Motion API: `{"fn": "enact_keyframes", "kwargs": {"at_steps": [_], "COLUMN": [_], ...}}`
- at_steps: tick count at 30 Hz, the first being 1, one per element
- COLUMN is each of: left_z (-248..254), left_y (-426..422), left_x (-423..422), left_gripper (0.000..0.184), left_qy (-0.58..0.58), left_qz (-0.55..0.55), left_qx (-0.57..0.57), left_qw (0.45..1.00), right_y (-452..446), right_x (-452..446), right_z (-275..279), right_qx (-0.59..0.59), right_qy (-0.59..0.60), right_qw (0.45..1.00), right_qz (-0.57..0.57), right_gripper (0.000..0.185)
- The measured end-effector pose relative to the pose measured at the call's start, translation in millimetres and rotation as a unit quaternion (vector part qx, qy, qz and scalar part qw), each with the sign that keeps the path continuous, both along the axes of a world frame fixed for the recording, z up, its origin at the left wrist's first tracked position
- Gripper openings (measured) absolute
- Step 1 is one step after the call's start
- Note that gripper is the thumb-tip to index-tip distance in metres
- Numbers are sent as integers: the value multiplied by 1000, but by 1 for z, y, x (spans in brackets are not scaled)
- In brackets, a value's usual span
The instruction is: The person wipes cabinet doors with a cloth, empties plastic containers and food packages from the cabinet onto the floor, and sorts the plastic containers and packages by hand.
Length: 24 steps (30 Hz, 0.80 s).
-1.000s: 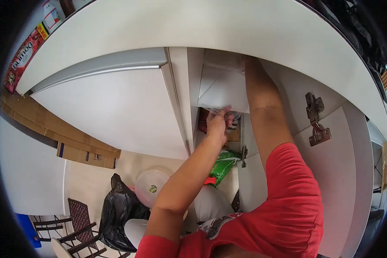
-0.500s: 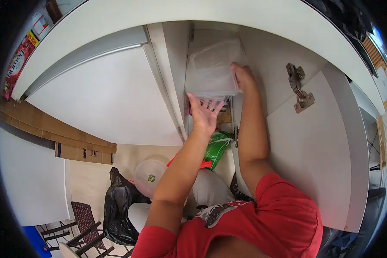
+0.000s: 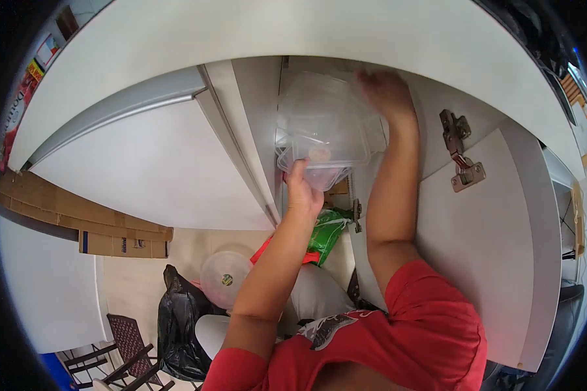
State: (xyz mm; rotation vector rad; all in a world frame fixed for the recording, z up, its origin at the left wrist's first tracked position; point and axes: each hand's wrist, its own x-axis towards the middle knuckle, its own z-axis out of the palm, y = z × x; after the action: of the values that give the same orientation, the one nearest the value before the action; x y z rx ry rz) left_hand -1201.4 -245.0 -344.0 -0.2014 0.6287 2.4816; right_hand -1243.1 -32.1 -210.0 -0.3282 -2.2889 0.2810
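Clear plastic containers (image 3: 326, 127) lie stacked in the open cabinet compartment. My left hand (image 3: 303, 189) grips the front edge of the clear containers from below, its thumb on the near side and the other fingers seen through the plastic. Up at the right of the stack, my right hand (image 3: 386, 91) is raised near the compartment's back, blurred, and its hold cannot be made out. Beneath the containers, part of a brown item (image 3: 337, 190) shows in the cabinet.
An open cabinet door (image 3: 482, 247) with a metal hinge (image 3: 462, 153) stands at right. Below lie a green bag (image 3: 327, 234), a round clear container (image 3: 226, 280) and a black bag (image 3: 184, 326). A white counter (image 3: 293, 29) overhangs the compartment; cardboard (image 3: 124, 244) is at left.
My right hand has left the container's right side and moved up and back. My left hand, earlier spread under the stack, now has its thumb over the front edge. The containers have shifted and tilted.
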Motion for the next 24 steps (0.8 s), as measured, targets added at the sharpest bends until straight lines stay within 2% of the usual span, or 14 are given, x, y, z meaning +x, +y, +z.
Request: {"fn": "enact_keyframes", "kwargs": {"at_steps": [1, 2, 4, 6, 9, 11, 14, 15, 18, 19, 20, 22, 23, 24], "left_z": [-3, -2, -1, 1, -4, -15, -34, -37, -32, -35, -41, -38, -35, -29], "left_y": [-1, -4, -16, -34, -56, -67, -83, -88, -101, -106, -115, -139, -153, -164], "left_x": [2, 4, 15, 31, 54, 63, 75, 85, 107, 115, 120, 144, 156, 164], "left_gripper": [43, 45, 47, 54, 59, 61, 64, 66, 64, 64, 63, 62, 60, 59], "left_qy": [-4, 13, 25, 35, -4, -22, -37, -39, -3, -7, -7, -16, -33, -44], "left_qz": [1, -11, -18, -38, -56, -76, -112, -130, -85, -85, -85, -81, -94, -108], "left_qx": [-2, 5, 8, -20, -43, -34, -6, 9, -65, -64, -45, -31, -27, -22], "left_qw": [1000, 1000, 999, 998, 998, 996, 993, 991, 994, 994, 995, 996, 995, 993], "right_y": [30, 41, 46, 53, 60, 63, 65, 93, 45, 27, 9, -22, -26, -29], "right_x": [-41, -72, -124, -153, -155, -149, -153, -174, -132, -106, -88, -55, -38, -29], "right_z": [-17, -6, -4, -24, -53, -65, -74, -100, -84, -70, -53, -39, -41, -40], "right_qx": [122, 136, 120, 103, 87, 81, 89, 113, 49, 63, 63, 43, 22, 25], "right_qy": [186, 205, 133, -39, -318, -402, -434, -446, -417, -385, -387, -494, -472, -469], "right_qw": [973, 968, 984, 993, 943, 911, 895, 888, 905, 921, 920, 869, 880, 882], "right_qz": [59, 45, -13, -49, -47, -44, -48, -2, -65, -3, -2, 8, 42, 48], "right_gripper": [44, 43, 42, 40, 39, 38, 37, 38, 38, 38, 38, 36, 49, 49]}}
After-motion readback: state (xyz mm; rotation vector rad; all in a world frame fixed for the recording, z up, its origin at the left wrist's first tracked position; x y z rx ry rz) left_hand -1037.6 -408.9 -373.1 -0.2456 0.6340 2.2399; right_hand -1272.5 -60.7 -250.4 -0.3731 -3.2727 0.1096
